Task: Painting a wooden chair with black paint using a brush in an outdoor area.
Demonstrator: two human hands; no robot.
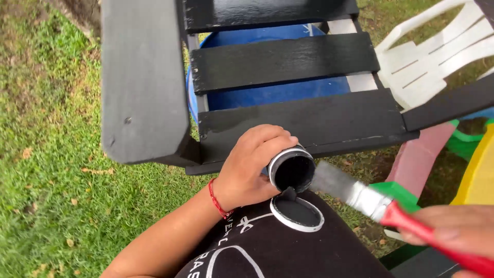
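Two hands at work: a black paint tin point(292, 170) is clamped in left-hand point(252, 167) fingers, while a red-handled brush point(360, 195) is gripped by the right hand point(453, 231) beside it.

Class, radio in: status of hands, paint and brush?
Left hand grips open paint can. Right hand holds red-handled brush, bristles at can's rim. Nothing in the way.

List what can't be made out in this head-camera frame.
- Right hand: cut off by the frame's right and bottom edges.
- Brush bristles: blurred by motion.
- Paint level in the can: inside too dark.
- Blue barrel: mostly behind the black slats.
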